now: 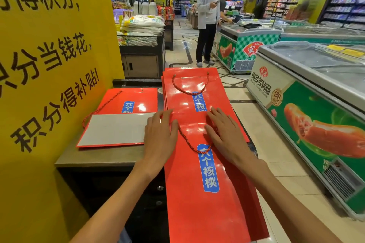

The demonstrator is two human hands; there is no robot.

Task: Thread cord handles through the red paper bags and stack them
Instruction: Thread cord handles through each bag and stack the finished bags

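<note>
Grey metal counter (110, 153): carries a flat red paper bag (138, 97), a stack of red paper bags (197, 84) beside it.

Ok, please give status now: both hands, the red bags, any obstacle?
Left hand and right hand flat, open, on near red bag. Its cord handle threaded; it overlaps the stack. No obstacle seen.

The near paper bag (205, 193) is glossy red with a blue label strip bearing pale characters, and its twisted cord handle (189, 142) is dark red; the bag stack (189, 84) behind it shows the same red and blue. The left bag (118, 104) is red with a plain white panel across it. The wall sign (49, 64) is yellow with black characters, and the freezer (296, 124) has a green side printed with orange-red sausages.
</note>
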